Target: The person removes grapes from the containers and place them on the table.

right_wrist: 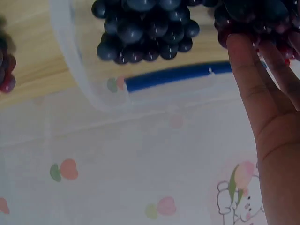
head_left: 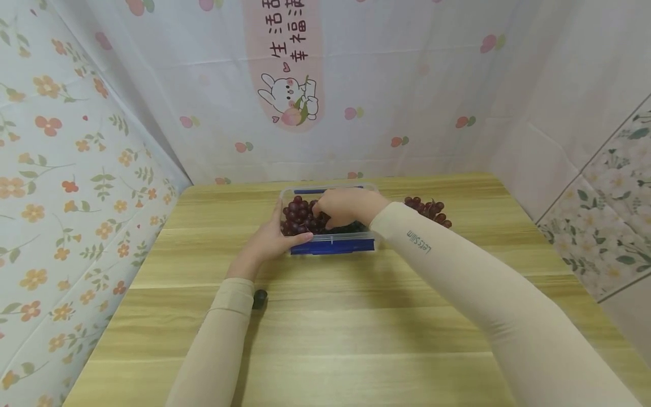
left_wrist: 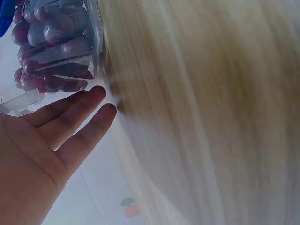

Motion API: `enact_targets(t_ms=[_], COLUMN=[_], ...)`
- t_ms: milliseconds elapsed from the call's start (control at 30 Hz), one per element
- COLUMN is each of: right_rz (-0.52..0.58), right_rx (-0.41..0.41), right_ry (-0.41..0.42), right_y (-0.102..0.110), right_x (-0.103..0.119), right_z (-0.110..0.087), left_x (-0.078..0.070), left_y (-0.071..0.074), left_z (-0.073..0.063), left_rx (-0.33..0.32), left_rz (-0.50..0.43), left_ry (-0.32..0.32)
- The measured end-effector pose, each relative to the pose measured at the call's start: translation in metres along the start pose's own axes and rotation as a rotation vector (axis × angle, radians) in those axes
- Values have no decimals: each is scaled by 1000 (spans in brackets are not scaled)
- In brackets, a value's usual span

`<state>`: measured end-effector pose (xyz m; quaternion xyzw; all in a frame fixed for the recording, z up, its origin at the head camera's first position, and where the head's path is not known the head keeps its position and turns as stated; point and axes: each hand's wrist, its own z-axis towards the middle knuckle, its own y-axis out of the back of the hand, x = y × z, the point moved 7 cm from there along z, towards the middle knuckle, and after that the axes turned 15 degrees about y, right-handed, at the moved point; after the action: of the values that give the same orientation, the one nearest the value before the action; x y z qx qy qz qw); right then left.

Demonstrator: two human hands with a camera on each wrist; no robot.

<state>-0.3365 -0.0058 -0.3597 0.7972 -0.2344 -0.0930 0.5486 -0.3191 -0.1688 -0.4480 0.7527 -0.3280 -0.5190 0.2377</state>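
A clear plastic food container [head_left: 376, 189] with blue clip strips stands near the table's far edge. Inside it, a bunch of red grapes [head_left: 296, 213] fills the left part and dark grapes [right_wrist: 145, 28] lie to the right. My left hand [head_left: 267, 240] steadies the container's left front corner, thumb on the front rim and fingers straight along the side. Reaching in from above, my right hand [head_left: 351, 204] has its fingertips on the red grapes, with thumb and fingers about them. In the right wrist view its fingers [right_wrist: 255, 84] touch the bunch; the thumb is out of sight there.
Another bunch of red grapes [head_left: 429, 210] lies on the wooden table [head_left: 325, 339] right of the container, partly behind my right forearm. A small dark object [head_left: 260, 298] shows beside my left wrist. Printed cloth [head_left: 407, 85] hangs behind the table, and flowered cloth [head_left: 61, 198] hangs at left.
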Motion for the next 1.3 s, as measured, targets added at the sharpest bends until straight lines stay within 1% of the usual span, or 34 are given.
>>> enact_targets(t_ms=[167, 333, 467, 567, 633, 767, 833, 900, 1000, 1133, 1300], right_rz=[57, 68, 115, 155, 151, 92, 80, 87, 130, 174, 204], right_rx=[-2, -1, 20, 35, 35, 48, 50, 39, 9, -20, -32], right_ry=[-26, -63, -91, -112, -113, -92, -87, -99, -115, -103, -101], right_y=[-8, -12, -20, -27, -29, -31, -31, -31, -31, -32, -34], right_x=[-4, -8, -12, -14, -14, -10, -10, -12, -19, -24, -27], right_z=[4, 5, 6, 6, 7, 9, 9, 10, 10, 11, 11], left_x=[-1, -2, -1, 0, 1, 1, 0, 0, -1, -1, -1], left_y=[1, 4, 3, 1, 0, -1, -1, 0, 0, 0, 1], left_z=[1, 0, 0, 1, 1, 0, 0, 0, 1, 2, 1], left_rx=[-4, -27, -31, -21, -15, -7, -5, -6, -6, -10, -19], left_rz=[3, 14, 29, 38, 41, 43, 43, 43, 47, 56, 65], left_ry=[-5, -12, -11, -3, 2, 8, 11, 11, 14, 16, 9])
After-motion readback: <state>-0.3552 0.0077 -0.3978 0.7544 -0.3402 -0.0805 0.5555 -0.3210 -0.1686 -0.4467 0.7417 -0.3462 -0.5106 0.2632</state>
